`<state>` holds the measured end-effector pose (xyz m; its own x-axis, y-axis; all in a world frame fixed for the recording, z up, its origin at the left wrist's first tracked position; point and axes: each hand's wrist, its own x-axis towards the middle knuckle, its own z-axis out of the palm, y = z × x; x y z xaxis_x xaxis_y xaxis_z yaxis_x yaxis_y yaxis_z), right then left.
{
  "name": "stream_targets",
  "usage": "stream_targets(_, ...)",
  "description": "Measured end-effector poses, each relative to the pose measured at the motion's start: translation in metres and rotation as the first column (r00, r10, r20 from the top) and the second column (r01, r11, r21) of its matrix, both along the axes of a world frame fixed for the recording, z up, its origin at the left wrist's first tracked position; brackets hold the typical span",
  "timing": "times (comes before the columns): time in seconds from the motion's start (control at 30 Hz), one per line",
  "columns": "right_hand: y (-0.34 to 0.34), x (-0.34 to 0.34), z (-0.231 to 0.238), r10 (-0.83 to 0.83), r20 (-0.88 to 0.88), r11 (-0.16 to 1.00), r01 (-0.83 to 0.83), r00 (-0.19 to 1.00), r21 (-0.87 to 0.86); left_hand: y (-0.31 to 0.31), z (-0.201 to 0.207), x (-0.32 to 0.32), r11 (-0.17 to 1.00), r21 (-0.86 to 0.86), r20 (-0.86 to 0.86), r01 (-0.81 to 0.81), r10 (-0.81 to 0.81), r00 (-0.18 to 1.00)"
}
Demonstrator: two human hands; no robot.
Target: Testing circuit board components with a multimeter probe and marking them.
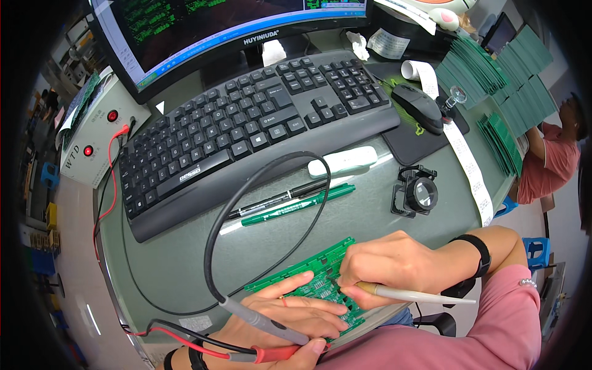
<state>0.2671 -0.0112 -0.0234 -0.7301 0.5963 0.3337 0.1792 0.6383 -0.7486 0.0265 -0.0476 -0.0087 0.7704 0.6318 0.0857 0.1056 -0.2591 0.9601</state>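
Note:
A green circuit board (324, 285) lies at the front edge of the table, tilted up to the right. My left hand (290, 314) rests across its near left part with fingers stretched over it. A red test probe (277, 353) is tucked by the left thumb, and a grey test probe (265, 320) runs across the same hand. My right hand (388, 268) is closed around a slim tool with a tapered white handle (425, 296). Its tip points down at the board's middle, hidden by the fingers.
Beyond the board lie a green marker (299, 205), a black pen (280, 198), a white capped object (343, 161) and a magnifier loupe (422, 194). A keyboard (246, 126), mouse (417, 108) and monitor (234, 37) stand behind. Green boards (502, 145) stack at right; a black cable (213, 246) loops over the table.

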Motion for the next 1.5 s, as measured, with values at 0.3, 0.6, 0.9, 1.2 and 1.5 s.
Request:
stream_targets(0.3, -0.002, 0.003, -0.001, -0.027, -0.028, 0.996, 0.025, 0.999, -0.084, 0.007, 0.008, -0.001, 0.989, -0.089, -0.141, 0.120, -0.132, 0.981)
stream_targets(0.6, 0.000, 0.003, -0.002, -0.027, -0.045, 0.996, 0.023, 0.999, -0.081, 0.007, 0.003, 0.000, 0.992, -0.069, -0.085, 0.104, -0.110, 0.990)
stream_targets(0.9, 0.005, 0.014, 0.013, 0.092, -0.097, 0.951, -0.116, 0.991, -0.287, 0.008, 0.006, -0.003, 0.982, -0.118, -0.108, 0.149, -0.162, 0.981)
stream_targets(1.2, 0.016, -0.007, 0.037, 0.033, -0.134, 0.881, -0.092, 0.990, -0.464, 0.021, 0.042, -0.012, 0.996, 0.090, -0.022, -0.016, 0.019, 1.000)
stream_targets(1.5, 0.023, -0.010, 0.054, -0.121, -0.149, 0.627, -0.040, 0.981, -0.778, 0.005, 0.023, -0.014, 0.821, -0.435, 0.019, -0.370, 0.419, 0.908)
